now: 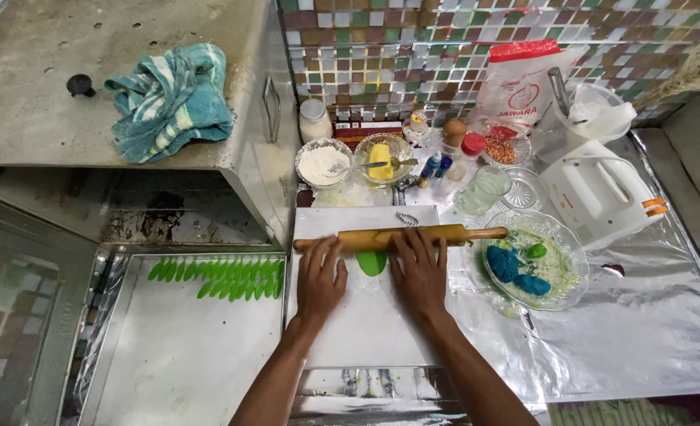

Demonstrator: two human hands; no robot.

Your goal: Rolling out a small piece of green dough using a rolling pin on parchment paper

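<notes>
While pressing down flat with open fingers, left hand [319,280] and right hand [419,272] both on wooden rolling pin [397,237]. Under it, between the hands, green dough [371,263] on white board [366,323]. Right: glass bowl [575,268]. Left: tray [184,355] with green leaf shapes [216,278].

A rolling pin [401,237] lies across a board [366,315] over a dough piece [371,263]. A tray [184,347] of dough strips [220,278] sits left; a glass bowl [567,237] right; a hand mixer [598,193] behind it.

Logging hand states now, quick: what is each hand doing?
Left hand: open, flat on the rolling pin.
Right hand: open, flat on the same pin.
</notes>
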